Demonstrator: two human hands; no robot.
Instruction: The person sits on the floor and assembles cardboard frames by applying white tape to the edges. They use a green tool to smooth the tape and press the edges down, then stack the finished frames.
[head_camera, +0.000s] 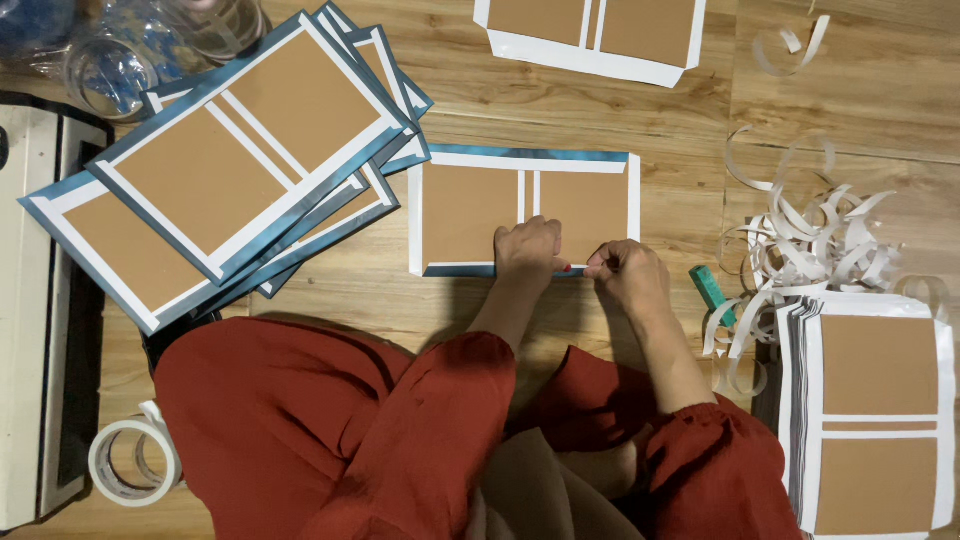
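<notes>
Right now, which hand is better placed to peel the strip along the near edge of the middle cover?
Probably the right hand: its fingertips pinch at the near edge of the brown cover, beside the free end. The left hand lies flat, pressing the cover down.

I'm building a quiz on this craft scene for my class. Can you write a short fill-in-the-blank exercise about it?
1. Both hands, left hand and right hand, rest on the near edge of a brown ____ panel.
2. The curled paper strips lie to the person's ____.
3. The tape roll lies on the wooden ____.
4. The person's sleeves are ____.

Missing words: cardboard; right; floor; red
</notes>
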